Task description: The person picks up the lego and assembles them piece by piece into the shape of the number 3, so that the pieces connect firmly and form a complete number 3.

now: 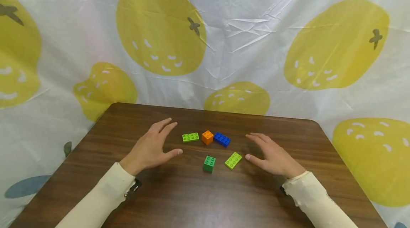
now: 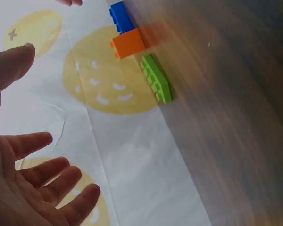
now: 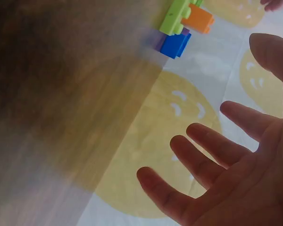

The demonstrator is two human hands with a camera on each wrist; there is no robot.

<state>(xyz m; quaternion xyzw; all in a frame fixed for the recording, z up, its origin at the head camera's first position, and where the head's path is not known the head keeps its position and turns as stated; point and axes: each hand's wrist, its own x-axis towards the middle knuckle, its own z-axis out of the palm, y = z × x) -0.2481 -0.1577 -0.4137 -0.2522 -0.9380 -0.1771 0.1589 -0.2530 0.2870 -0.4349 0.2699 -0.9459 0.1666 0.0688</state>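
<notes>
Several toy building bricks lie apart or side by side between the two hands. A lime green flat brick (image 1: 190, 137) is nearest the left hand (image 1: 152, 148), whose fingers are spread and hold nothing. To its right sits an orange brick (image 1: 207, 137), with a blue brick (image 1: 222, 139) close beside it. Nearer the front are a dark green brick (image 1: 209, 164) and a second lime flat brick (image 1: 233, 160). Just right of that one hovers the right hand (image 1: 272, 155), fingers extended and holding nothing. The left wrist view shows the blue, orange and lime bricks (image 2: 156, 79) beyond the fingers.
The bricks are on a dark brown wooden table (image 1: 205, 199) with rounded far corners. Behind it hangs a white cloth (image 1: 243, 53) printed with yellow fruit. Each forearm wears a cream sleeve (image 1: 99, 192), and a dark strap (image 1: 132, 187) shows at the left wrist.
</notes>
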